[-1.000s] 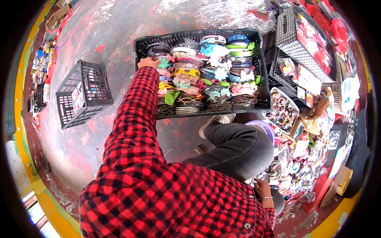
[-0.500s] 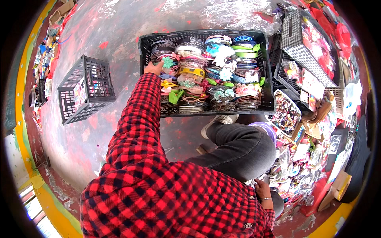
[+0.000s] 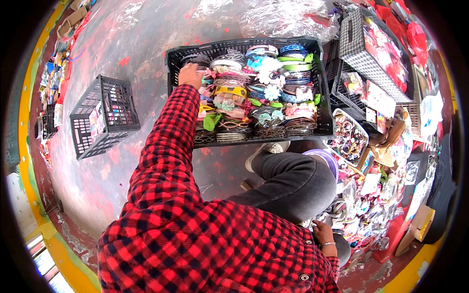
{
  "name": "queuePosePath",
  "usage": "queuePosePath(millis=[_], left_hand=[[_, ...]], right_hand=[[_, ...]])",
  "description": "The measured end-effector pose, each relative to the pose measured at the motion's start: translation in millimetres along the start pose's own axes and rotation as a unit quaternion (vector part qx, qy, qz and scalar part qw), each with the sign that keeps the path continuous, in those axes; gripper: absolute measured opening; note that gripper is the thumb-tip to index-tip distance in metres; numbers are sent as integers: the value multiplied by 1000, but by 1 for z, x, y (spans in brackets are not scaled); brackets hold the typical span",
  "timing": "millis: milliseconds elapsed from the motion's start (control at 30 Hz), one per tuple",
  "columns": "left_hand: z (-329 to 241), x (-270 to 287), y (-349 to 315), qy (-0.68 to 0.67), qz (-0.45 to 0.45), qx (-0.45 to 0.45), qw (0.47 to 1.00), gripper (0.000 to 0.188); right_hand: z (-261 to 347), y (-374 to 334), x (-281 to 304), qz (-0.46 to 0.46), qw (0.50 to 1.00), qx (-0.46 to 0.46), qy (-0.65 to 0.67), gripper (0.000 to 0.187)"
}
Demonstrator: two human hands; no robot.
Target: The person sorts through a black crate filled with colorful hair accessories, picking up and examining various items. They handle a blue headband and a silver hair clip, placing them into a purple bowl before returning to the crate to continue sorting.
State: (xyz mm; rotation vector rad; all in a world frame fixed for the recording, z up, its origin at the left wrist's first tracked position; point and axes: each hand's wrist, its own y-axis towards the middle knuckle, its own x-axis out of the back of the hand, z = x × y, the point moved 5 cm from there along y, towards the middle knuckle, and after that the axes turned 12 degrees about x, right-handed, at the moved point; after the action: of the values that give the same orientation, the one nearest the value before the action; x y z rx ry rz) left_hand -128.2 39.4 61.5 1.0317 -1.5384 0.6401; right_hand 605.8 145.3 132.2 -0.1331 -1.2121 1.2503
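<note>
A wide black plastic crate [image 3: 324, 105] in front of me holds rows of hair headbands [image 3: 230, 92] in many colours, some with flowers and bows. My left hand [image 3: 190, 74] reaches into its left row, bent over the headbands beside a pink bow. Its fingers are curled down among them, with the tips hidden. At the lower right, my right hand [image 3: 323, 233] rests low by my knee, a thin bracelet on its wrist. How its fingers are set is hard to make out, and no held thing shows.
A smaller black crate [image 3: 112, 115] stands on the floor at left. To the right are a grey woven basket [image 3: 354, 53], a white bin of small hair items [image 3: 349, 139] and heaps of bagged goods [image 3: 359, 210]. Clear plastic sheeting [image 3: 288, 22] lies beyond the crate.
My left hand has moved slightly up along the left row, toward the crate's far end. The green flower beside it no longer shows. The right hand stays in place.
</note>
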Motion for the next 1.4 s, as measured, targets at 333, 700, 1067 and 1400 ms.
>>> queuePosePath(millis=[333, 700, 1067, 1400], left_hand=[[-60, -20, 0, 212, 187, -122, 951, 21], [-11, -56, 33, 196, 247, -89, 945, 23], [4, -20, 18, 118, 251, -64, 959, 28], [2, -23, 10, 114, 264, -79, 954, 33]], right_hand=[[-2, -2, -2, 7, 1000, -17, 9, 30], [-5, 0, -3, -4, 1000, 18, -13, 29], [-3, 0, -2, -11, 1000, 9, 12, 30], [-1, 3, 0, -8, 1000, 15, 6, 28]])
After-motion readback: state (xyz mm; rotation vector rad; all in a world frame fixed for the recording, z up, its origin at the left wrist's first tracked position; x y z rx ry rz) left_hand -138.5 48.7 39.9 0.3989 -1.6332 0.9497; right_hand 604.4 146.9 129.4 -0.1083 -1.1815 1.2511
